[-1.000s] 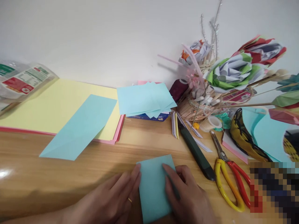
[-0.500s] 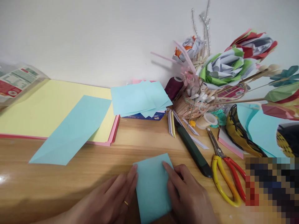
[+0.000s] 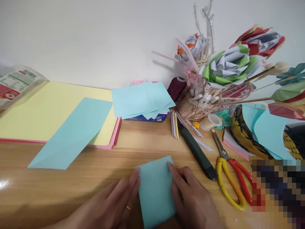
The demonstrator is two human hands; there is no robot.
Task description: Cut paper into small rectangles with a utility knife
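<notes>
A light blue sheet of paper (image 3: 156,192), squarish and apparently folded, lies between my hands at the near edge of the view. My left hand (image 3: 114,198) grips its left edge, fingers pressed together and a ring on one of them. On the opposite edge, my right hand (image 3: 192,194) pinches the paper, its index finger at the upper right corner. The thumbs and the underside of the paper are mostly hidden. To the right of my right hand lie a dark green box cutter (image 3: 197,151) and scissors (image 3: 230,173) with yellow and red handles.
A long blue paper strip (image 3: 73,133) rests on a yellow paper stack (image 3: 40,111) at left. Several blue sheets (image 3: 135,100) lie on a blue box (image 3: 147,118). At back right stands a basket (image 3: 190,108) of paper flowers, beside a thread spool (image 3: 213,121).
My right index finger has shifted slightly along the upper right corner of the paper. Otherwise the hands and paper stay nearly in place; the view has moved a little.
</notes>
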